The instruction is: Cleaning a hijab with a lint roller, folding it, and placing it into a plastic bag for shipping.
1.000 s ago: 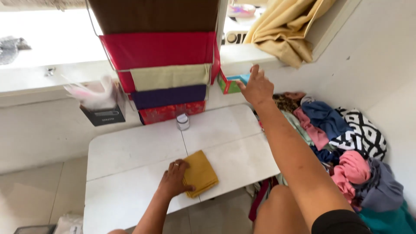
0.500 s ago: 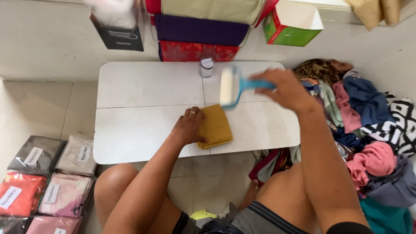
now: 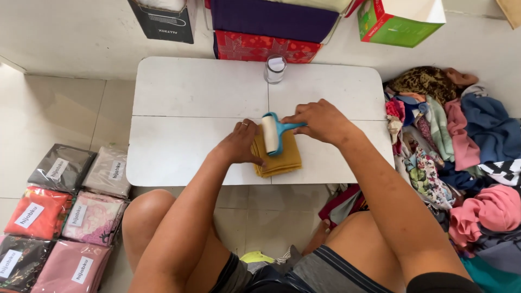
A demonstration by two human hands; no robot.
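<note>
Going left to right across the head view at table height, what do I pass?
Bagged cloths on the floor → white table → left hand → lint roller on the folded yellow cloth → right hand → clothes pile.

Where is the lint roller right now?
In the head view, the lint roller rests on the folded mustard cloth mid-table, its handle in the right hand, left hand beside it.

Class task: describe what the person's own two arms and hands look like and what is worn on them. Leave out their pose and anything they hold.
Both forearms are bare, with no sleeves down to the wrists. The left hand wears a thin ring on one finger and no glove. The right hand is bare too, with no ring, watch or glove visible. At the lower right edge, a dark sleeve covers the top of the right arm.
</note>
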